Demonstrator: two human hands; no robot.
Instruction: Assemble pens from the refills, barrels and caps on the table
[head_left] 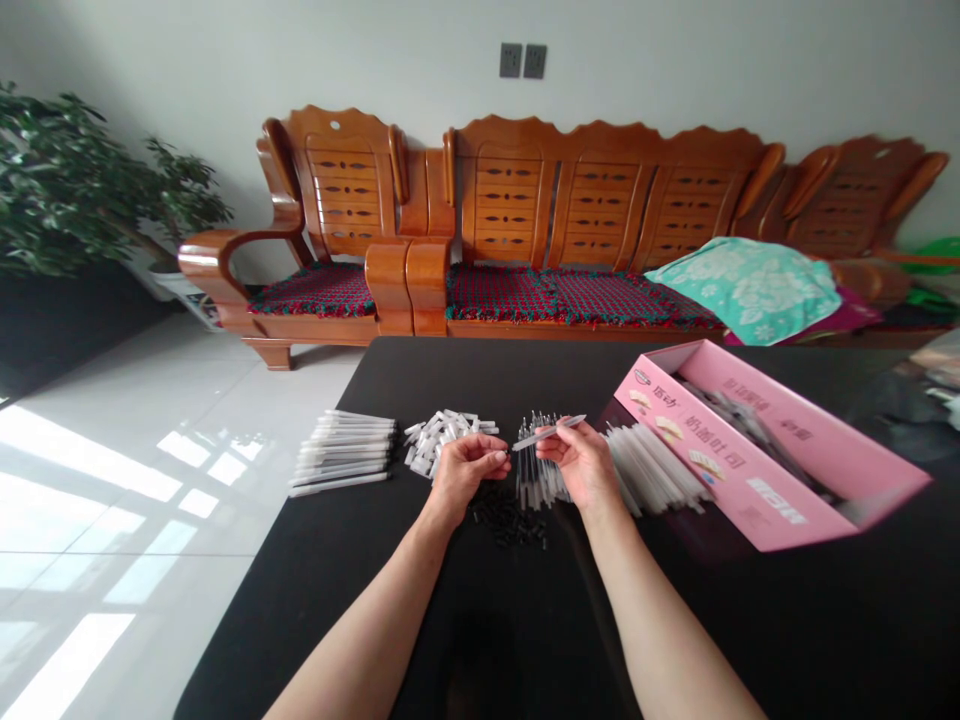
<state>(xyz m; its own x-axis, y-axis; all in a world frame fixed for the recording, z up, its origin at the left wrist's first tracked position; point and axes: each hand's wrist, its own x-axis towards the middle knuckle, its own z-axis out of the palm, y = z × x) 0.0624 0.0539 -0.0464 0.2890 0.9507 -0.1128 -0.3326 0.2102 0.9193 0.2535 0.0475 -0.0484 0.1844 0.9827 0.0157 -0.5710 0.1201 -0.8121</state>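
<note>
My right hand (581, 462) grips a translucent pen barrel (551, 432), tilted with its lower end toward my left hand. My left hand (469, 470) is closed in a pinch at that end, with a small black plug (510, 452) just showing at the fingertips. Below the hands lies a heap of black plugs (514, 520). Between the hands, pen refills (536, 475) rest in a bundle. White pen caps (442, 440) are piled beyond my left hand. Empty-looking barrels (652, 468) lie to the right of my right hand.
Capped pens (341, 455) lie in a row at the black table's (450, 365) left edge. A pink box (739, 460) with dark contents stands on the right. Behind the table is a wooden sofa (510, 220) with a turquoise pillow (757, 290). Plants (90, 190) stand at left.
</note>
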